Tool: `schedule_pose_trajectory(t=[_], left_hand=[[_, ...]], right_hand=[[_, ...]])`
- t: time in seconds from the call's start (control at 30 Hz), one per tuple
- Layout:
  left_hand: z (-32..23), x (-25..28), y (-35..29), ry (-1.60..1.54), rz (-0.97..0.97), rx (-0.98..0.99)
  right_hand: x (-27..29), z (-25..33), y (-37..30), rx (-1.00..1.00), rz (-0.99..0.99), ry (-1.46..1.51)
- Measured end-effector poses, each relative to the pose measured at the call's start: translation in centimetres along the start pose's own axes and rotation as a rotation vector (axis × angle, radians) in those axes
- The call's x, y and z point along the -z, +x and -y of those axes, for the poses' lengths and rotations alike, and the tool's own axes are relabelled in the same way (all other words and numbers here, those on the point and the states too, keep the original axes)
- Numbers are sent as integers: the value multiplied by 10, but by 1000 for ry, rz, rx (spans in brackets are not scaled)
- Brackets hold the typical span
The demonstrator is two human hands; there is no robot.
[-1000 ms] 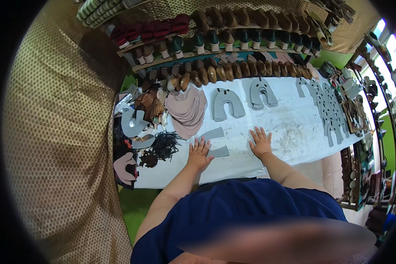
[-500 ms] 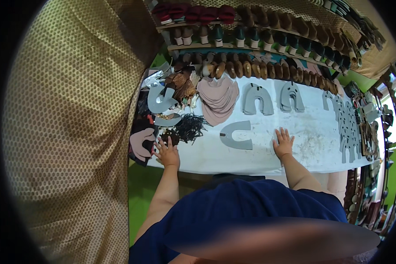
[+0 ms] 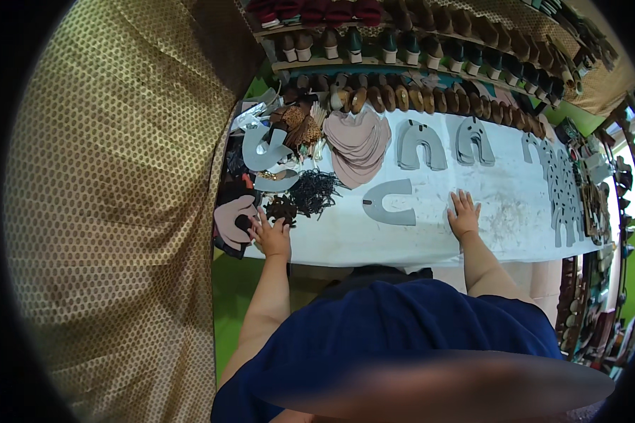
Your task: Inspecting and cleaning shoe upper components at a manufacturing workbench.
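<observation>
Gray U-piece (image 3: 377, 205) | uncovered | left hand (image 3: 274, 240) shifted beside brown scraps (image 3: 281, 209)

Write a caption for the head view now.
Left hand by dark scraps, right hand on white tabletop, grey U-shaped piece between.

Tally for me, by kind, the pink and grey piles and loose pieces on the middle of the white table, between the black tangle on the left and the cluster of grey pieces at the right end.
Pink pile: 1
Grey arch stacks: 2
Loose grey U-shaped piece: 1
Total: 4
</observation>
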State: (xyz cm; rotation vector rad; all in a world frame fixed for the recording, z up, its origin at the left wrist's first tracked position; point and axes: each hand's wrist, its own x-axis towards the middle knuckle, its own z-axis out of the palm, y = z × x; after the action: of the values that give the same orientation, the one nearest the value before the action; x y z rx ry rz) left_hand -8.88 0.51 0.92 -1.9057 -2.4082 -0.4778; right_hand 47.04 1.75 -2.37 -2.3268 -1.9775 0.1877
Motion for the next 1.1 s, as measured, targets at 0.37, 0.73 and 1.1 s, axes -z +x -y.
schedule_pose_trajectory(t=[0.37,0.73,1.1], left_hand=[[-7,-3,2,98,64,-93],[-43,-3,15,-11,46,-52],[-70,-36,35,42,32,323]], right_hand=[[4,2,0,-8,22,6],[4,-2,1,0,22,22],[3,-3,1,27,43,32]])
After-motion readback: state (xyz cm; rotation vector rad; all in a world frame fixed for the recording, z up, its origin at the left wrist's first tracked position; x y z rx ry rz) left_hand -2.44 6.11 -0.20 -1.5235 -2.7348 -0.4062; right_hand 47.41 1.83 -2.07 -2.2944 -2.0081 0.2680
